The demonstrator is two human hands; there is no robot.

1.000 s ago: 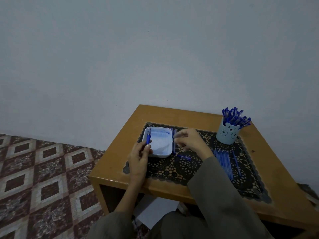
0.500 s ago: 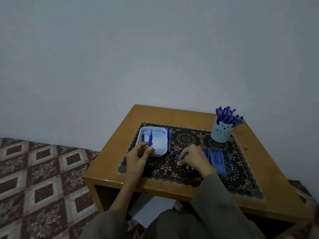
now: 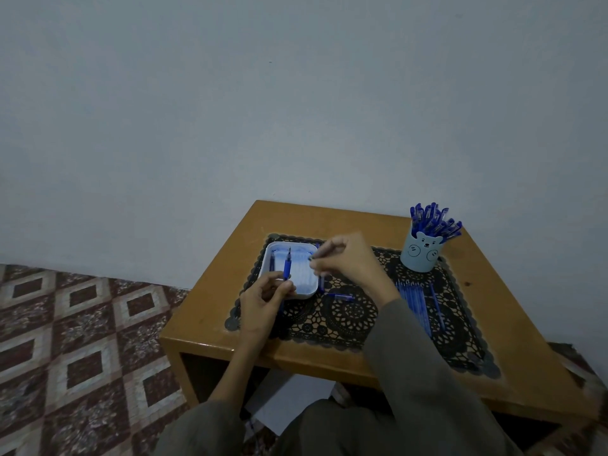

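My left hand [image 3: 263, 299] grips a blue pen [image 3: 287, 266] upright by its lower part, tip pointing up over the white tray [image 3: 307, 291]. My right hand [image 3: 345, 258] hovers at the tray's right rim, its fingertips pinching a small dark piece [image 3: 313, 257] that is too small to identify. Another blue pen [image 3: 340, 296] lies on the black lace mat [image 3: 345, 319] just right of the tray. A row of blue pens [image 3: 415, 299] lies further right on the mat.
A light blue bear cup [image 3: 422, 255] full of blue pens stands at the back right of the wooden table [image 3: 513, 301]. A wall rises behind the table. Patterned floor tiles [image 3: 82, 350] spread to the left. Paper lies under the table.
My right hand has lifted off the mat and moved back up to the tray's right rim, now pinching a small piece. My left hand keeps holding its pen upright.
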